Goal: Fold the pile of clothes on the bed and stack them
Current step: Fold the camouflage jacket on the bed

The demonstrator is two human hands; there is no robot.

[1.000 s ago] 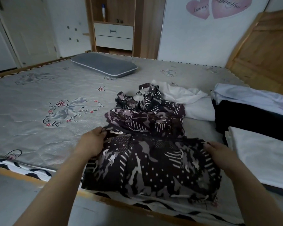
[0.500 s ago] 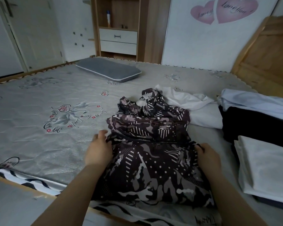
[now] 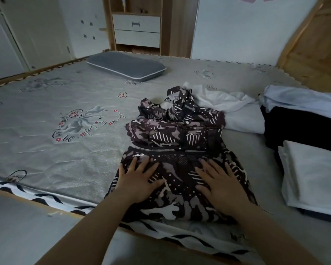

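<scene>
Both hands lie flat on the dress (image 3: 177, 150) at the near edge of the bed (image 3: 65, 150) — left hand (image 3: 139, 181) and right hand (image 3: 221, 185) with fingers straight and spread, pressing, gripping nothing. Under the palms the skirt part looks folded over; beyond the fingertips the top part is bunched, so this fold seems half done. Past that, a white garment (image 3: 225, 104) lies crumpled, unfolded. To the right of the right fingers sits a stack (image 3: 313, 175) of folded pieces — some work already finished.
</scene>
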